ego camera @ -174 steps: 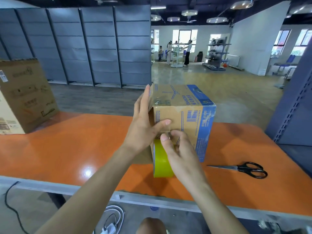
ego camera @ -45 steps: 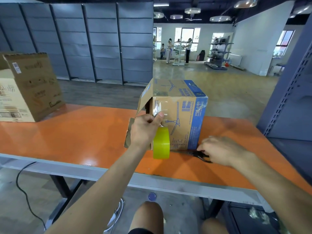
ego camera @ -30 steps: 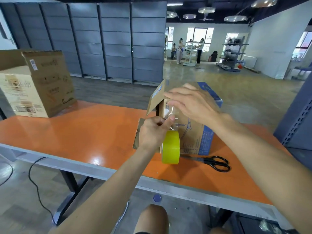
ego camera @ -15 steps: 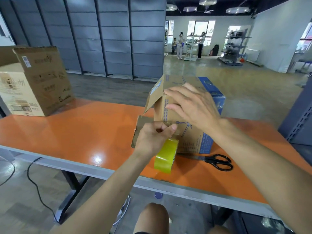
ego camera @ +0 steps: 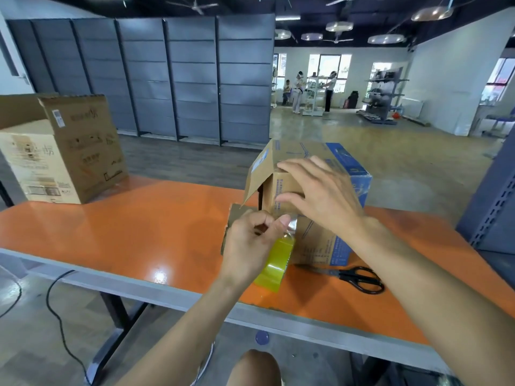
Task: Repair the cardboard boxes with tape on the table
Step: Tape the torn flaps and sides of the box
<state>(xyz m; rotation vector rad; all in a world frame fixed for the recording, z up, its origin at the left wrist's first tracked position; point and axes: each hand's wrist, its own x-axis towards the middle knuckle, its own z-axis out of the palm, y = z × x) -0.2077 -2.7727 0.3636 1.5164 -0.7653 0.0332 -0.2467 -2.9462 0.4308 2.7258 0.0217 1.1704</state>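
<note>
**A:** Where is the box that's being mended?

**B:** The small cardboard box (ego camera: 315,246) with the blue side stands on the orange table (ego camera: 125,232), right of the middle and nearer the front edge. The flap (ego camera: 257,176) at its left end hangs open, tilted outward, and a lower flap juts out beneath it.

**A:** And the hands?

**B:** The right hand (ego camera: 320,196) lies spread over the box's top front edge. Its fingers are nearly straight along the top and its thumb is down on the front face. The left hand (ego camera: 248,243) is curled round the roll of yellow tape (ego camera: 274,263), holding it just in front of the box above the table's front edge. Its thumb and forefinger pinch together where a shiny strip of tape (ego camera: 293,224) meets the box's front face.

**A:** Anything else on the table?

**B:** Black-handled scissors (ego camera: 362,278) lie closed near the front edge, just right of the roll, with the blades pointing toward it. A larger cardboard box (ego camera: 83,151) sits at the far left corner, well apart. A dark cable (ego camera: 60,316) trails on the floor under the left side.
</note>
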